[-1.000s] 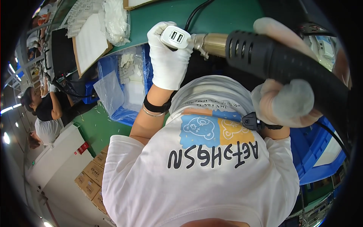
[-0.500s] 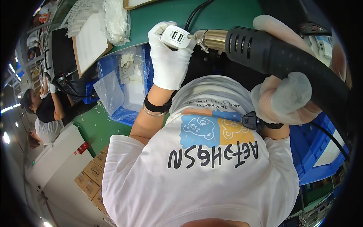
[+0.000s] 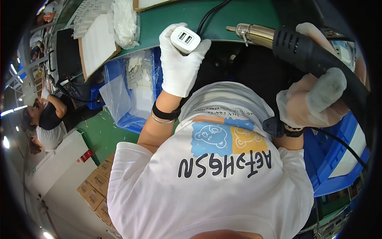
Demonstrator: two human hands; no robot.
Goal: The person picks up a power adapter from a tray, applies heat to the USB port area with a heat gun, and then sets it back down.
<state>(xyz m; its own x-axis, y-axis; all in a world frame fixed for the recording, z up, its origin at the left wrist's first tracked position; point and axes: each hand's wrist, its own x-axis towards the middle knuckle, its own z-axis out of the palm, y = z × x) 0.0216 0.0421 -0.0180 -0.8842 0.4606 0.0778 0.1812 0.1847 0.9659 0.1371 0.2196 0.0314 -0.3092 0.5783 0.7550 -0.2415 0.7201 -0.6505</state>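
White-gloved on the left hand (image 3: 179,71), grasped a white charger (image 3: 185,40) in curled fingers, with two slots turned up toward the head, presumably to leave that face bare and in sight. Held the charger by its sides, at the far end of the glove, likely to leave room on the right.

With the right hand (image 3: 298,97), capped at the fingertips in pale covers, gripped a black tool (image 3: 296,47) between thumb and fingers, probably for steady aim. Could not tell the full wrap of the fingers behind the handle. Pointed the metal tip (image 3: 230,28) leftward, right of the left fingers and apart from the charger.

Saw, beyond the left fingers, a black cable (image 3: 215,12) on the green table (image 3: 258,14); to their left, a clear plastic bag (image 3: 126,28). Found, nearer the body than the left fingers, a film-lined blue bin (image 3: 135,127) of pale pieces, perhaps placed for easy reach. Noted a second blue bin (image 3: 336,185) nearer the body than the right fingers.
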